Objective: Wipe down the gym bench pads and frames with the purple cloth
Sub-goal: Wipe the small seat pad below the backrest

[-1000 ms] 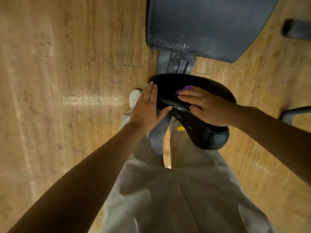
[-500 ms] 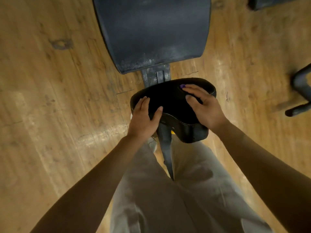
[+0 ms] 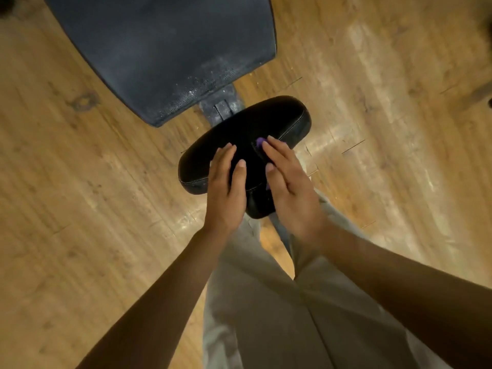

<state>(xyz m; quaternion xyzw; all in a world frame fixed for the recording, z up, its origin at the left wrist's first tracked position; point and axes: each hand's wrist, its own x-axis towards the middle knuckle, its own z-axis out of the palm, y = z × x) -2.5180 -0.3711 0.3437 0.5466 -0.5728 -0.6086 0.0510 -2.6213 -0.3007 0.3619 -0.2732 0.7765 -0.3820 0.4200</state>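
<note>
- Both hands are laid side by side on the black seat pad (image 3: 239, 134), near each other but apart.
- Left hand (image 3: 226, 190) is pressed flat on the pad's near half, fingers straight and pointed toward 12 o'clock, thumb spread toward 1 o'clock; nothing is held in it.
- Right hand (image 3: 288, 187) is laid flat with straight fingers over the purple cloth (image 3: 260, 141), which is pressed against the pad.
- Only small bits of the cloth are seen: one at the fingertips at 12 o'clock of the hand, another beside the thumb; the rest is hidden under the palm.
- At 11 o'clock of the seat pad, the larger back pad (image 3: 165, 49) is seen, dusty along its near edge and cut off by the top border.
- Between the two pads, a grey frame bracket (image 3: 222, 106) is partly covered by the seat pad.
- Beige trousers (image 3: 266, 302) are seen at 6 o'clock, and a wooden floor (image 3: 80, 209) lies all around.
- Everything is slightly blurred.
</note>
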